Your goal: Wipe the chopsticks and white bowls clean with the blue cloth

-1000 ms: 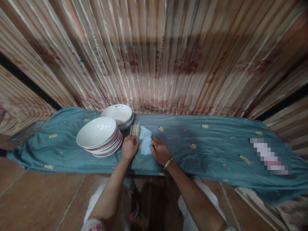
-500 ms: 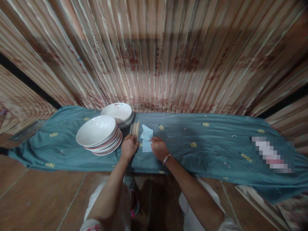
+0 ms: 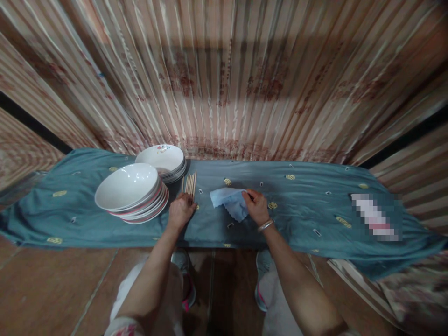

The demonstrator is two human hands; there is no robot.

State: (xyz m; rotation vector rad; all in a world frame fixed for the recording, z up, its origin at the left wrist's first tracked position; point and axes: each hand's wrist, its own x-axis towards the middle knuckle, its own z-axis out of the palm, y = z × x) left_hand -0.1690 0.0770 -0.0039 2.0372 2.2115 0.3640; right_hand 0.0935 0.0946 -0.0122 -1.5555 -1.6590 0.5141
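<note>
A light blue cloth (image 3: 231, 201) with a scalloped edge hangs from my right hand (image 3: 257, 206), pinched at its right corner above the table. My left hand (image 3: 181, 210) is closed over the near ends of several wooden chopsticks (image 3: 191, 183), which lie side by side pointing away from me. My fingers hide those ends. Left of that hand stands a stack of large white bowls (image 3: 128, 189) with red-banded rims lower down. Behind it is a second stack of white dishes (image 3: 163, 161) with a flower print inside.
A teal cloth with yellow pineapple prints covers the table (image 3: 297, 214). A pixelated white and pink item (image 3: 376, 218) lies at the right end. Striped curtains (image 3: 224, 84) hang behind the table, and dark poles slant at both sides.
My right hand has moved right, lifting and drawing the blue cloth away from the chopsticks. My left hand stays at the chopsticks. The whole view has shifted slightly.
</note>
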